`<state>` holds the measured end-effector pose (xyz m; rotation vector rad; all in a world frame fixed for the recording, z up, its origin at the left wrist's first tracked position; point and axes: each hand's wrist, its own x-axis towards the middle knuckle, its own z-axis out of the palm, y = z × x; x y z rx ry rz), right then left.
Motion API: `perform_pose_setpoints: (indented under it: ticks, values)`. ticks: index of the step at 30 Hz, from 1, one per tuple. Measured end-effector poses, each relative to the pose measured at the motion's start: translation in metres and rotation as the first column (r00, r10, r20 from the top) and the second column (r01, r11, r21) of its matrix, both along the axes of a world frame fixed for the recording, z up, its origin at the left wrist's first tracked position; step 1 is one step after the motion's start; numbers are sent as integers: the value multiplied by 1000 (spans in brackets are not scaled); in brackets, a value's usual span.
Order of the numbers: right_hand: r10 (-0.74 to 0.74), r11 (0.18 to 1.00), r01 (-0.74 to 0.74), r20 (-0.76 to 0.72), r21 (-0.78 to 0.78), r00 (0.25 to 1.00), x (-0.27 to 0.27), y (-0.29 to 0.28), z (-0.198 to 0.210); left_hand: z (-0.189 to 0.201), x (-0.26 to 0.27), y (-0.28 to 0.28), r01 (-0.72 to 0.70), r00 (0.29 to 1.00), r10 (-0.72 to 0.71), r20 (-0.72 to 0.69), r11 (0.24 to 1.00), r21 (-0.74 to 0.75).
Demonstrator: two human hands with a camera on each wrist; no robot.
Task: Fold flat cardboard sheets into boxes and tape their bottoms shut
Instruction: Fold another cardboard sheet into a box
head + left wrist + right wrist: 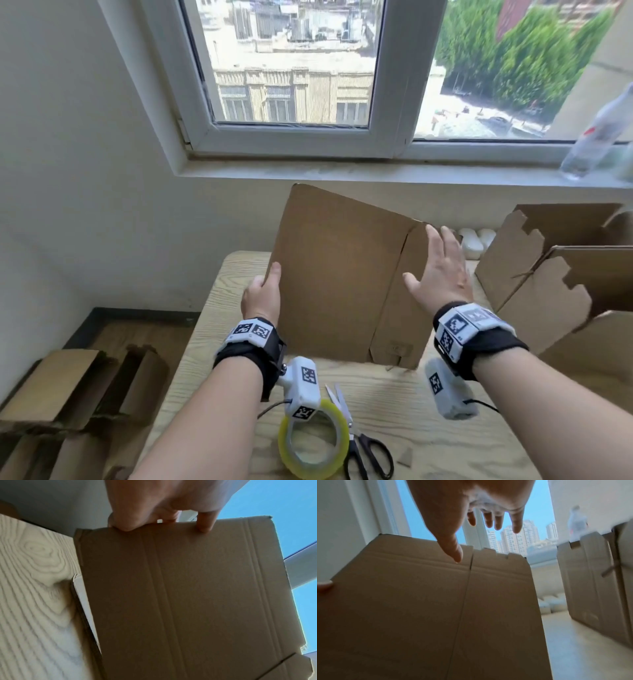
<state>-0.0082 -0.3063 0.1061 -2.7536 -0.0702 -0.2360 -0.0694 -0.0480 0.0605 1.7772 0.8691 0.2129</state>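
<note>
Cardboard sheet [188, 595]: left-wrist view shows curled fingers [204, 523].

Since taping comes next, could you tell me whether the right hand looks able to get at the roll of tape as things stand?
Probably yes. The right hand is open and holds nothing, and the roll of tape lies near the table's front edge beside the scissors, uncovered apart from the left wrist's camera above it.

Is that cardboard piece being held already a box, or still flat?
Still flat. The cardboard sheet stands on edge on the table as one panel, the left hand gripping its edge.
</note>
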Motion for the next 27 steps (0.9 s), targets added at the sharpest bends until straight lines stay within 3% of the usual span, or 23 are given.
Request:
perform_pose_setpoints:
  ticks: [3,8,14,19,24,27]
  values:
    - [67,996,-64,55,-64,996,-8,-6,29,12,-13,-3,24,998,-24,62,1000,-4]
    - [25,998,-27,-21,-59,999,-32,-20,51,25,-35,-9,53,988,-42,149,996,-70]
    - [26,987,-19,41,-157,999,-64,-36,73,39,-53,-28,126,971,-99,218,986,-113]
    - [-32,993,31,-8,-116,999,-94,-57,97,53,-58,-41,159,973,-154,171,987,-19]
    - [45,996,-53,-112,-76,993,-106,-81,107,76,-55,-74,312,942,-303,144,949,-41]
    - [52,997,-58,-111,-46,992,-104,-93,114,98,-53,-101,327,931,-330,157,944,46]
